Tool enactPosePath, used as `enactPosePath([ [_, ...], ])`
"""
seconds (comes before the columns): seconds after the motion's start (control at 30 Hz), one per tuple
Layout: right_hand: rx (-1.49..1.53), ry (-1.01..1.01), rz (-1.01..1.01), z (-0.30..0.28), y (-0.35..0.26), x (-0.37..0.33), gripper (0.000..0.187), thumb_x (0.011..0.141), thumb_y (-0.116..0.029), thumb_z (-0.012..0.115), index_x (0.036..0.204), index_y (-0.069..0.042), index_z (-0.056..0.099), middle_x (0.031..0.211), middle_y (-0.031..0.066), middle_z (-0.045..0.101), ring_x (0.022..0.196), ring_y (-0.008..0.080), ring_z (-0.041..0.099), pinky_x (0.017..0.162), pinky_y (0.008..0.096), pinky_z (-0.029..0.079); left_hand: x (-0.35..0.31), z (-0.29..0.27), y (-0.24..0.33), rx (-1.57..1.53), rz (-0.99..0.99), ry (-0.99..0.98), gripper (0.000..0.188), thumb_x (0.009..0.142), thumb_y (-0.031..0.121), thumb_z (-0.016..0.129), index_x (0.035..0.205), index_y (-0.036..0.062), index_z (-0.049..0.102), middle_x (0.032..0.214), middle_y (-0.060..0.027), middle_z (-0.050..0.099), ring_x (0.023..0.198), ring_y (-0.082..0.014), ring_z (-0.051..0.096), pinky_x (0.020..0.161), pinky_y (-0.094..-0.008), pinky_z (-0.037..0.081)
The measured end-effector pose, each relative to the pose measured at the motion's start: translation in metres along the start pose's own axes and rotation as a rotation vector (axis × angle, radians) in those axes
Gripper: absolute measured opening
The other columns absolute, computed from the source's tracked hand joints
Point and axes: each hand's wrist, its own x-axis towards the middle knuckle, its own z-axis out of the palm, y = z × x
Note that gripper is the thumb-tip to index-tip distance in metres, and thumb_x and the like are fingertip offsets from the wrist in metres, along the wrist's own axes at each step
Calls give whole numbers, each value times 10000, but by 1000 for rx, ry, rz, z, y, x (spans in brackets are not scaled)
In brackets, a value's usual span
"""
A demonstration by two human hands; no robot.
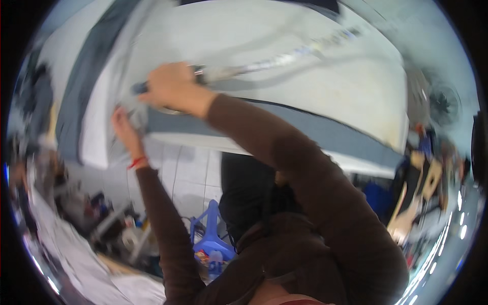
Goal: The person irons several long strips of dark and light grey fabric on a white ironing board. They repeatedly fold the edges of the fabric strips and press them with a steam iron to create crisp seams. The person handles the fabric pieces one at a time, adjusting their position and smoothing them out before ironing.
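My right hand [174, 87] is wrapped round a handheld tool with a dark blue tip [140, 88] poking out to its left. The tool's kind is hidden by the hand and blur. From its other end a pale, shiny hose or cord [284, 58] runs up to the right over a large white padded panel [345, 81]. Beneath the tool, at the panel's near left corner, lies a strip of grey cloth [315, 122] along the edge. My left hand [127, 131], a red band at its wrist, is raised beside that corner by the cloth; its fingers are smeared.
A blue plastic stool [209, 231] stands on the tiled floor below, with a bottle [215, 264] nearby. Cluttered tools and rolls [129, 236] lie at the lower left. Wooden pieces [422, 183] lean at the right, under a fan [444, 104].
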Motion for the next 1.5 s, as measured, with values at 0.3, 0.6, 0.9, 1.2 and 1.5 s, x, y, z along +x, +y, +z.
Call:
enactPosePath([
  [0.3,-108,142,240,-69,147,-146,706,990,-774,694,949,-92,874,894,152,824,866,350,819,757,500,620,57,55,64,736,122,67,924,805,675,963,1362,-13,697,1383,-208,702,1302,-373,673,1155,-478,495],
  [0.6,-222,487,525,-82,311,-347,696,973,-725,757,961,-34,841,788,234,764,785,441,779,737,532,594,68,39,80,318,248,101,440,862,279,917,1238,77,813,1337,-212,729,1295,-410,668,1162,-473,498],
  [0.9,-183,973,681,-158,500,-401,614,953,-558,897,1097,24,766,966,180,801,880,264,755,787,442,577,53,87,128,817,-92,-158,731,856,822,799,1187,178,904,1497,-201,661,1483,-477,504,1185,-648,455],
  [1.2,-103,1455,880,-75,506,-630,374,1070,-355,819,1199,-5,793,1030,85,823,963,181,773,868,342,592,57,72,100,360,112,-288,489,1035,371,861,1136,-102,792,950,-69,779,843,-140,640,805,-299,526],
  [1.5,690,1412,1407,144,432,-785,284,1105,-331,760,1224,-73,773,1002,24,811,808,102,735,655,265,531,113,29,129,186,143,-200,396,1057,336,855,1117,-53,813,1023,-24,765,951,-135,628,901,-290,501],
])
